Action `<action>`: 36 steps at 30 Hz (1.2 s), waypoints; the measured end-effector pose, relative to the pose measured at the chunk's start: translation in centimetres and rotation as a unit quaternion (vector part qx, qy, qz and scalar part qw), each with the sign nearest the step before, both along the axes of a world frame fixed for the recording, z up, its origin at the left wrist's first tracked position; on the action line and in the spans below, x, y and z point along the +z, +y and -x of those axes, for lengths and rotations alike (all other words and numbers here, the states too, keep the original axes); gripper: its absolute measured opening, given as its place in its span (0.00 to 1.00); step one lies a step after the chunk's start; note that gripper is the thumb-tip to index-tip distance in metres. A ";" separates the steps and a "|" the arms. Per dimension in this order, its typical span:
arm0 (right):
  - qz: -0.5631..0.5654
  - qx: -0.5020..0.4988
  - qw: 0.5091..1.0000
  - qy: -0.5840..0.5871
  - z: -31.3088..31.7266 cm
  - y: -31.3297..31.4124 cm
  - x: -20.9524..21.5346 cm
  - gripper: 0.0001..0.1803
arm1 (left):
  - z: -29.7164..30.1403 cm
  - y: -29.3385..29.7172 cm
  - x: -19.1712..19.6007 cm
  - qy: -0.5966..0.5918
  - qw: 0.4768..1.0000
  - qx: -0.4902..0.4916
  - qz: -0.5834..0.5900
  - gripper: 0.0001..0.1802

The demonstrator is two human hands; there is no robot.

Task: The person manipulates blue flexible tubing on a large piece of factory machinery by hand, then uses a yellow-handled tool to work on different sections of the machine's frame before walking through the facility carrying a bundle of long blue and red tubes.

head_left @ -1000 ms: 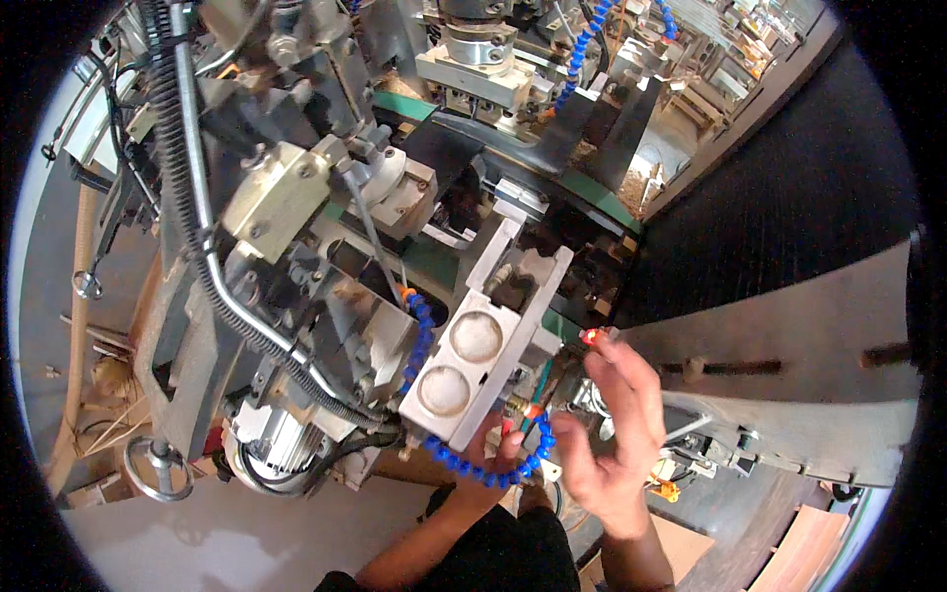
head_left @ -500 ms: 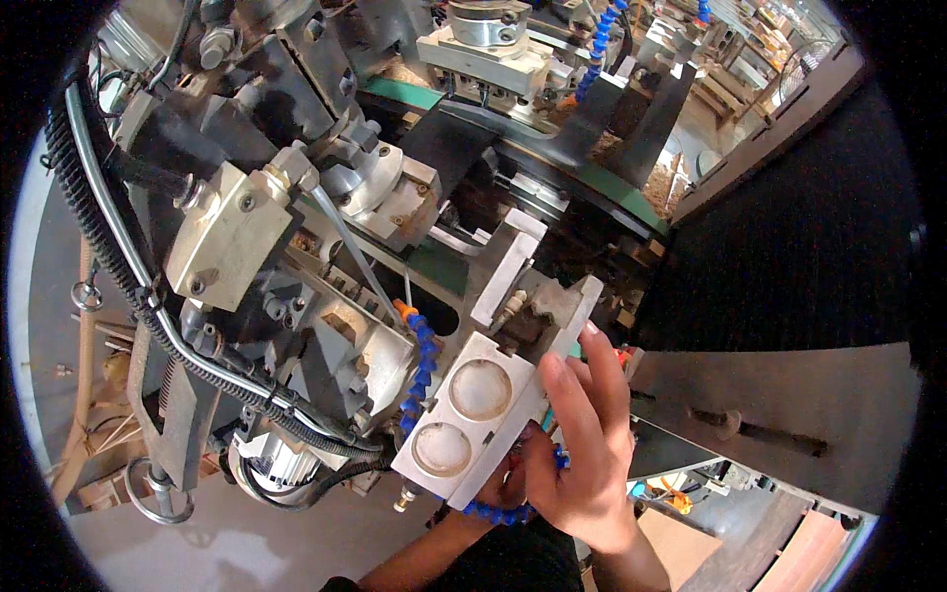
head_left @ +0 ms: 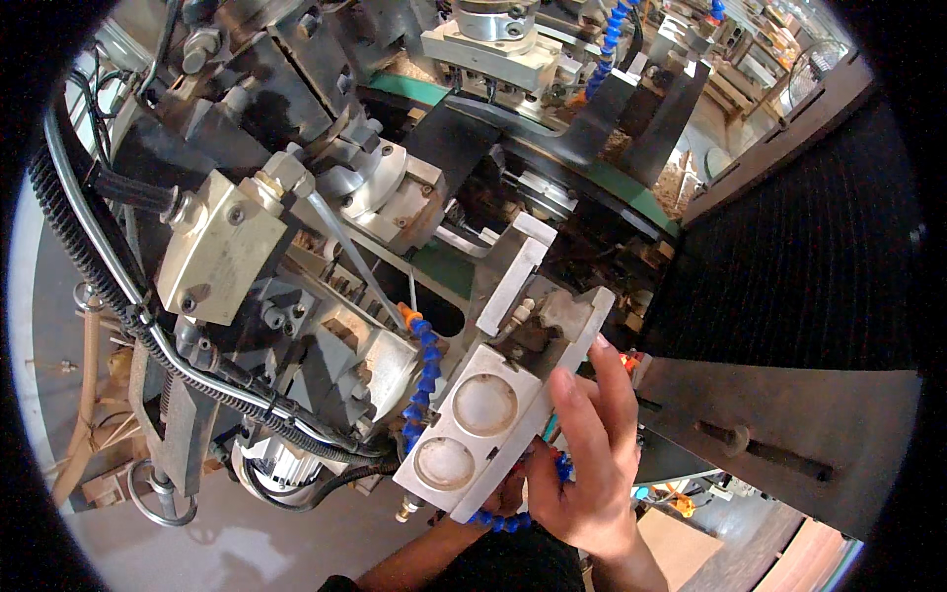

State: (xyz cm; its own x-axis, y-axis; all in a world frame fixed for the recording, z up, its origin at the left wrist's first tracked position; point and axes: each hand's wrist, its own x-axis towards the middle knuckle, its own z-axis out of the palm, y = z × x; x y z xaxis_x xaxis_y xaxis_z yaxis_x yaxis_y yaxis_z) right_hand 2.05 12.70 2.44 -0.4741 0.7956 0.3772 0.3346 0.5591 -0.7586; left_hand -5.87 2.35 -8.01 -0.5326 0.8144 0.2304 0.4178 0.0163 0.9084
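A pale metal fixture block (head_left: pixel 469 493) with two round, shallow recesses juts toward me from the machine. Along its right side, my right hand (head_left: pixel 592 483) has its fingers stretched and apart, the fingertips close to or against the block's edge; contact is hard to make out. Its thumb bends in below that edge. My left hand (head_left: pixel 508 493) reaches up beneath the block, which hides most of its fingers. A blue segmented coolant hose (head_left: pixel 424 370) with an orange nozzle runs along the block's left side, and more blue hose shows near my hands.
Black cables and corrugated conduit (head_left: pixel 212 370) curve down the left past a beige metal block (head_left: pixel 222 247). On the right stand a dark ribbed panel (head_left: pixel 789 257) and a slotted metal plate (head_left: pixel 779 414). Further machine heads (head_left: pixel 493 49) with wood shavings are at the back.
The view has shifted slightly, so the machine sits a little lower in the picture. Both hands keep nearly the same pose at the block.
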 end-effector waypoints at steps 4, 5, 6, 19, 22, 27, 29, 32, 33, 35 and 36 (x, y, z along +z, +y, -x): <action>0.005 -0.001 1.000 0.010 0.0 0.0 -0.1 0.32 | 0.4 -0.6 0.1 0.005 1.000 0.001 0.006 0.13; 0.006 -0.001 1.000 0.009 0.0 0.0 -0.2 0.32 | 0.4 -0.6 0.0 0.005 1.000 0.000 0.008 0.13; 0.007 -0.002 1.000 0.007 0.0 0.0 -0.3 0.32 | 0.6 -0.6 0.0 0.005 1.000 0.001 0.009 0.13; -0.016 0.030 0.999 -0.012 -0.3 0.1 -0.2 0.38 | 0.6 1.1 -0.7 0.002 1.000 -0.007 0.010 0.12; -0.012 0.028 1.000 -0.008 -0.4 0.0 0.2 0.38 | 0.6 1.0 -0.6 0.003 1.000 -0.007 0.013 0.12; -0.013 0.031 0.999 -0.023 -0.6 -0.1 0.4 0.37 | 0.5 -0.6 -1.6 0.002 0.998 -0.028 0.052 0.11; 0.008 0.047 0.999 -0.022 -0.7 0.4 0.0 0.35 | 0.5 -1.6 -2.3 -0.007 0.995 -0.054 0.089 0.11; 0.111 0.017 0.989 0.101 -2.4 -0.8 -2.0 0.32 | 0.0 -2.3 -1.9 -0.025 0.987 -0.084 0.135 0.11; 0.091 -0.010 0.992 0.091 -3.3 -1.6 -3.1 0.29 | -0.1 -2.1 -0.7 -0.043 0.985 -0.080 0.144 0.11; 0.067 -0.059 0.996 0.032 -4.3 -3.4 -4.0 0.21 | -0.6 -1.8 0.1 -0.097 0.989 -0.045 0.106 0.14; 0.029 -0.074 0.997 -0.014 -4.1 -4.1 -3.7 0.18 | -0.8 -2.4 -0.1 -0.117 0.990 -0.033 0.076 0.15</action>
